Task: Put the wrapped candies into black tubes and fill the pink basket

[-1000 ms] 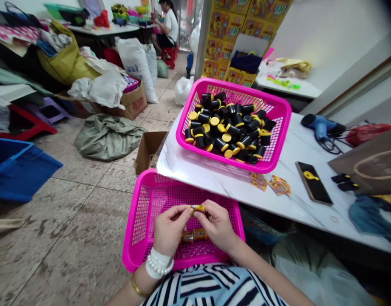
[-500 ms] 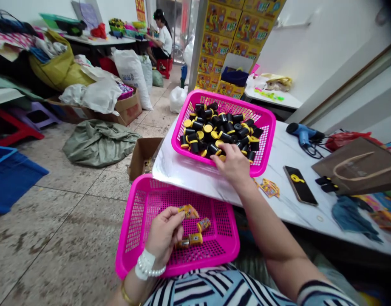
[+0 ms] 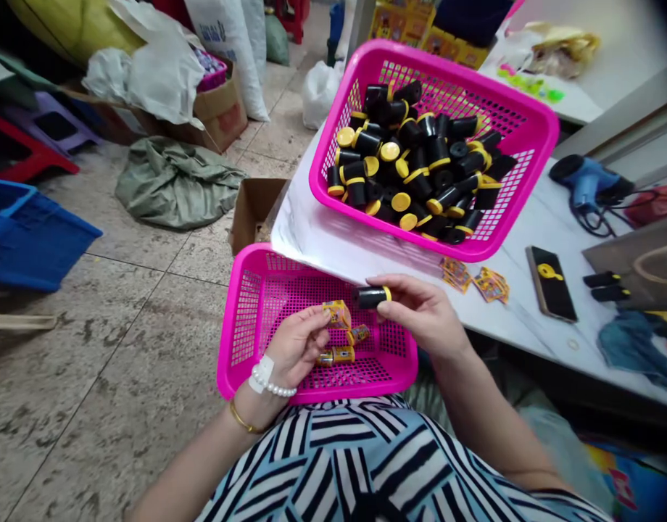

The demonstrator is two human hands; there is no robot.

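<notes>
My right hand (image 3: pixel 423 312) pinches a small black canister (image 3: pixel 369 297) with a yellow lid by its lid end. Close beside it, my left hand (image 3: pixel 298 341) holds an orange printed sleeve label (image 3: pixel 337 314) between thumb and fingers. The canister and the label are apart by a small gap. Both hands are over the lower pink basket (image 3: pixel 236 319), where a few canisters with orange printed labels (image 3: pixel 343 354) lie. On the table above, another pink basket (image 3: pixel 534 138) holds many black canisters with yellow lids (image 3: pixel 420 159).
On the white table (image 3: pixel 306 210) lie flat orange labels (image 3: pixel 491 284), a phone (image 3: pixel 551 283), a blue heat gun (image 3: pixel 586 181), two black canisters (image 3: pixel 606 286) and a blue cloth (image 3: pixel 635 344). A cardboard box (image 3: pixel 251 210), a green sack (image 3: pixel 175 181) and a blue crate (image 3: pixel 34 232) stand left.
My right hand has come out of the upper basket with a black canister and moved down beside my left hand. The left hand still holds the label. The view has tilted down.
</notes>
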